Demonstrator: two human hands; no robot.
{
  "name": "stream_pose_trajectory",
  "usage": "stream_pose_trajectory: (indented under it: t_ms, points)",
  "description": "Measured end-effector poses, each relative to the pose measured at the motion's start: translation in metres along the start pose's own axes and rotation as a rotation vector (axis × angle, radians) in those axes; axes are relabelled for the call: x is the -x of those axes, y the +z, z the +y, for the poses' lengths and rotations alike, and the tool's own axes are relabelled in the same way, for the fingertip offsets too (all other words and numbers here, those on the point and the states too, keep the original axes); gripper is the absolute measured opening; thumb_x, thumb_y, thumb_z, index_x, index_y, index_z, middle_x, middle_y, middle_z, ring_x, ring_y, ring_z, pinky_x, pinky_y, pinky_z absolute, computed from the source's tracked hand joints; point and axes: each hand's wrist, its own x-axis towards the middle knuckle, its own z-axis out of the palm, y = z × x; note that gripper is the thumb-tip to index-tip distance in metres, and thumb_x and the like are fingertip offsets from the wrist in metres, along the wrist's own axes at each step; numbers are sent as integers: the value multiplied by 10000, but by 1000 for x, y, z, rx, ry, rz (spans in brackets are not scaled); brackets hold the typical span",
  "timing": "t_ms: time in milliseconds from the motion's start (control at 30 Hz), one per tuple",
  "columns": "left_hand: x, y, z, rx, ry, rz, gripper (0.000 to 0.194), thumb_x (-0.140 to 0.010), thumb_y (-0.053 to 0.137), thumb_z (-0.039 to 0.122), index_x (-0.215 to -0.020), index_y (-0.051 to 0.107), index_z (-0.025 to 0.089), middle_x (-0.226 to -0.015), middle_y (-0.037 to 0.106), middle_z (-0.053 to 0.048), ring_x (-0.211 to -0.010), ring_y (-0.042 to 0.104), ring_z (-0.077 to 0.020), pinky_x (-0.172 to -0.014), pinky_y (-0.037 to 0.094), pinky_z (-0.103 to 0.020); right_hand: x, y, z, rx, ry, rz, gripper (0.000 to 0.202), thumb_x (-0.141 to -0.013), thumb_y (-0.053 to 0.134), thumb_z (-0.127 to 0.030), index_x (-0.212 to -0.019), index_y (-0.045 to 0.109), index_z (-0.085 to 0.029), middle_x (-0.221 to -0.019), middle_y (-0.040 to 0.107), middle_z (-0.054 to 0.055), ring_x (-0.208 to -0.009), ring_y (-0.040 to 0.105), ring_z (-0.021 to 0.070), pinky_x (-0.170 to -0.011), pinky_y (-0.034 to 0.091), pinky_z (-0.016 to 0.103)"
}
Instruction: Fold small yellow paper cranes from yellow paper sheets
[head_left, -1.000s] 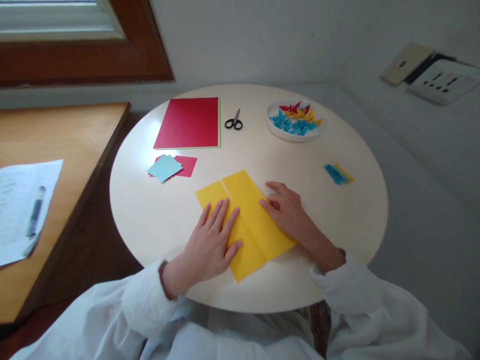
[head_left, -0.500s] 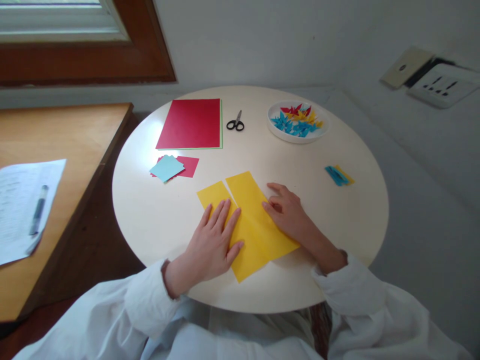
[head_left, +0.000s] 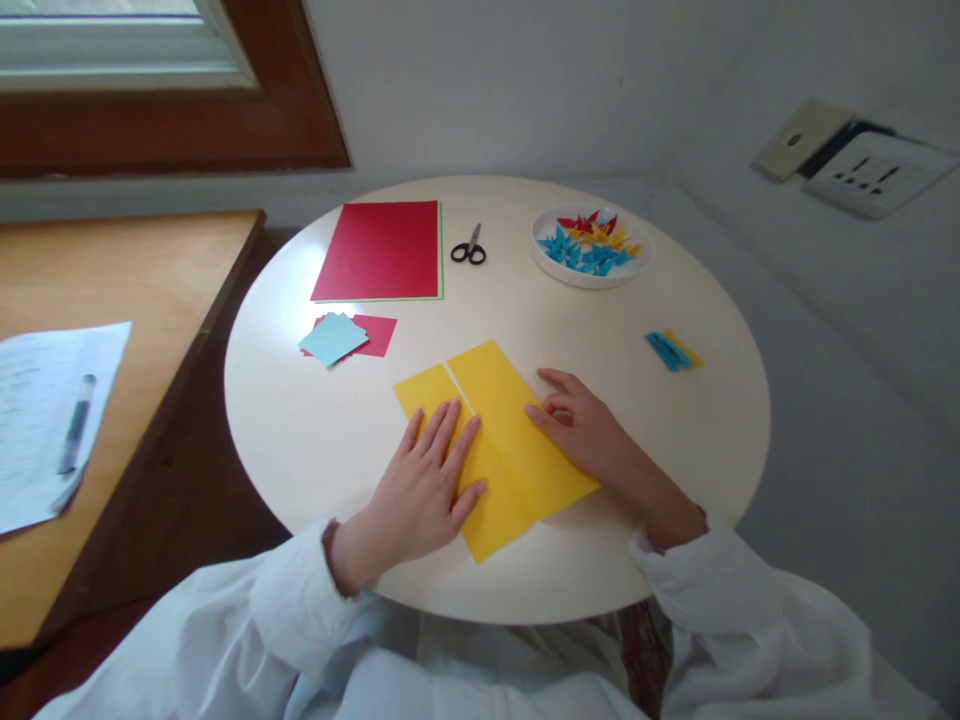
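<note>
A yellow paper sheet lies on the round white table, with a narrow slit running down from its far edge between two parts. My left hand rests flat on the left part, fingers spread, palm down. At the sheet's right edge is my right hand, its thumb touching the paper and its index finger extended beyond the edge; the other fingers are curled. Whether the right hand pinches the edge is hard to see.
Behind the sheet are a red sheet stack, black scissors and a white dish of folded paper pieces. Small blue and pink squares lie left, blue and yellow strips right. A wooden desk stands left.
The slit in the yellow paper has narrowed as the right part shifted slightly left at its far end. My right forearm has moved a little to the right; my left hand stays in place.
</note>
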Motion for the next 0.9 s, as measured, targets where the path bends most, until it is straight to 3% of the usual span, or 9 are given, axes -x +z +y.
stream_pose_trajectory:
  t_ms: [167,267,500,900]
  points:
    - [-1,-3,-1,38,83,49,503,-957,297,351,-1402,328,120,-1490,298,-148,-1400,200,-272,-1132,135,-496,6,0,4,13,16,-11,238,-799,539,-312,-594,589,-203,-1336,503,97,-1181,512,257,-1009,403,438]
    - [0,-4,-2,57,146,27,443,-967,278,302,-1355,408,132,-1460,367,-118,-1372,284,-252,-1131,157,-484,6,2,3,37,4,15,241,-797,534,-300,-583,585,-202,-1323,509,103,-1187,507,265,-1016,398,455]
    - [1,-7,-1,51,152,-31,599,-941,293,471,-1416,306,107,-1473,333,-138,-1373,276,-276,-1115,188,-472,7,1,3,68,-22,15,267,-815,503,-290,-582,588,-191,-1330,495,128,-1173,518,272,-1000,419,454]
    - [3,-6,-2,59,159,-55,607,-938,276,486,-1441,256,147,-1485,315,-130,-1405,188,-257,-1127,114,-477,8,-4,3,24,10,8,284,-821,498,-315,-574,584,-203,-1320,523,80,-1111,564,231,-952,461,397]
